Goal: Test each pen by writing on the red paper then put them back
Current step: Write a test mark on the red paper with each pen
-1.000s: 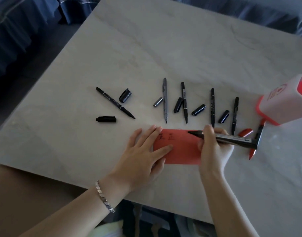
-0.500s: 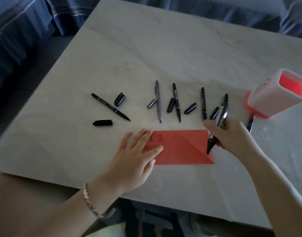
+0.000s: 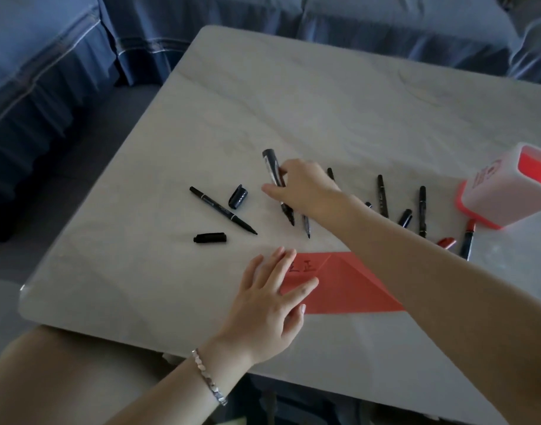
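My right hand reaches across to the left and grips a thick black marker, tip down, close to a wide black cap. My left hand lies flat on the left end of the red paper, which bears two written characters. Several uncapped black pens lie in a row on the table; one thin pen and a small cap sit at the left. A red pen and its red cap lie at the right.
A pink and white pen holder lies on its side at the table's right edge. The pale marble table is ringed by blue sofa cushions. My forearm hides part of the pen row.
My right hand has carried the thick marker from the paper's right end up and leftwards across the pen row, towards the wide cap. The left hand stayed on the paper.
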The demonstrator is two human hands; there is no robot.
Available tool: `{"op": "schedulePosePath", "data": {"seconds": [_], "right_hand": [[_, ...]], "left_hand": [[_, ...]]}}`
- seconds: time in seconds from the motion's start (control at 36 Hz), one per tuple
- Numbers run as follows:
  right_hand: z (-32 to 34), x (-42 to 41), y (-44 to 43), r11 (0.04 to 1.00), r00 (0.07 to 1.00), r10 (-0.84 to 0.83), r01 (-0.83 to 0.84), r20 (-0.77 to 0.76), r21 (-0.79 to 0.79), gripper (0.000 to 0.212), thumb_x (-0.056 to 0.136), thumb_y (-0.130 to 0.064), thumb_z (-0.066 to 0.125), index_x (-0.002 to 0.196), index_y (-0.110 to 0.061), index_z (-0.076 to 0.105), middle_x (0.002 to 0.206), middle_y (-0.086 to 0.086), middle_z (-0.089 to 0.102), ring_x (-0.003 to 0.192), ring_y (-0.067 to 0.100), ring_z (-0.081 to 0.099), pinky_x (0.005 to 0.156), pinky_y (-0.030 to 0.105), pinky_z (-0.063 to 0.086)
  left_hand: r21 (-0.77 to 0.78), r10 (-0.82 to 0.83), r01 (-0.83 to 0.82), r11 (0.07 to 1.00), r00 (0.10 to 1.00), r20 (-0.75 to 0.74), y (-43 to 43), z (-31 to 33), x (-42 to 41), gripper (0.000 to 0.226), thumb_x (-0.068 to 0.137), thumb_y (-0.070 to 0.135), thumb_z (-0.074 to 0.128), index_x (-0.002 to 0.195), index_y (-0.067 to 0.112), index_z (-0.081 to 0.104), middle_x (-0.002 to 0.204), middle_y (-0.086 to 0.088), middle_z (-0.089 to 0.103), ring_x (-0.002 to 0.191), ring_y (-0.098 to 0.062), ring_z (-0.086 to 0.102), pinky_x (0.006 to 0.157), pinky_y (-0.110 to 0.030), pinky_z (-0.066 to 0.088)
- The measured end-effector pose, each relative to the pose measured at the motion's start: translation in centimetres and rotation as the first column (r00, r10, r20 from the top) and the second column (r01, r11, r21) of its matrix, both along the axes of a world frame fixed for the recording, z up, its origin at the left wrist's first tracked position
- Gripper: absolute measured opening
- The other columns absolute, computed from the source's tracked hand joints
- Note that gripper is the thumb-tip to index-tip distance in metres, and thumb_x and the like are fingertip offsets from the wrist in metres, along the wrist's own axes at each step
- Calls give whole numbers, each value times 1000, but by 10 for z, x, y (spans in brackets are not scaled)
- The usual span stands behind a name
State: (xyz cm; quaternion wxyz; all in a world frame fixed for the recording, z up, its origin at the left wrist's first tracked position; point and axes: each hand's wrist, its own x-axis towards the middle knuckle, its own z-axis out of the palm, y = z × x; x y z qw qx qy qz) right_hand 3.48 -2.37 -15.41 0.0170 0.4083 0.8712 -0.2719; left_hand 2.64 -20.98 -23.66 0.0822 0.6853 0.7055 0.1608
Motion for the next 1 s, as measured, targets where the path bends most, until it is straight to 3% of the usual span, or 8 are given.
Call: {"op": "schedulePosePath", "data": {"seconds": [0.17,0.33,0.42,0.53,0.67,0.75,0.89,1.0], "right_hand": [[-7,-15,-4,996,992,22,-33,126,85,37,90,-38,52,101,-3,48,92,12,53,81,26,51,48,28,32],[-7,2,2,992,992,-117,119,-42,38,44,90,-38,52,122,-8,52,112,15,61,102,32,58,78,32,48],[-2,21,13,976,977,-207,209,-43,59,31,87,-29,53,106,-6,61,100,14,64,88,32,61,69,30,48],[-3,37,20,983,957,-186,183,223,34,27,83,-27,53,67,-4,53,58,8,50,50,22,45,45,22,34],[-14,36,15,980,938,-171,192,301,-42,34,81,-26,56,54,-7,48,51,6,51,49,19,46,45,23,35],[-19,33,12,979,945,-174,197,275,-58,40,78,-25,58,44,-7,48,30,-1,47,45,20,47,45,23,37],[-15,37,13,960,957,-220,247,186,-131,38,79,-26,55,47,-7,50,36,0,51,44,18,48,45,20,39],[0,55,10,917,917,-369,333,-153,-217,26,76,-27,59,56,-10,54,26,-7,42,30,7,40,37,15,33]], "left_hand": [[-1,-8,8,1000,1000,26,0,0,0,38,85,35,44,122,34,52,141,-16,43,135,-26,26,112,-42,14],[9,-2,2,1000,999,51,1,0,0,38,83,34,45,120,33,54,139,-15,46,134,-26,30,111,-42,17],[3,5,-5,1000,998,55,1,-1,0,38,83,34,45,119,34,55,139,-15,46,134,-26,32,111,-42,18],[-8,7,-7,1000,999,47,0,0,1,38,84,35,44,120,34,55,140,-14,45,134,-26,33,112,-42,17],[-14,2,-1,1000,999,52,-1,1,0,38,85,34,44,121,34,53,140,-15,44,134,-26,31,112,-42,15],[-22,1,0,1000,999,42,-1,3,0,38,85,34,43,122,34,52,140,-15,44,135,-26,30,112,-42,13],[-41,-3,4,999,999,38,-1,4,-1,38,85,35,43,123,34,51,141,-15,43,135,-24,27,112,-41,12],[-47,-3,4,999,1000,25,-2,4,-2,38,86,36,43,123,35,53,141,-14,43,135,-24,27,112,-40,13]]}}
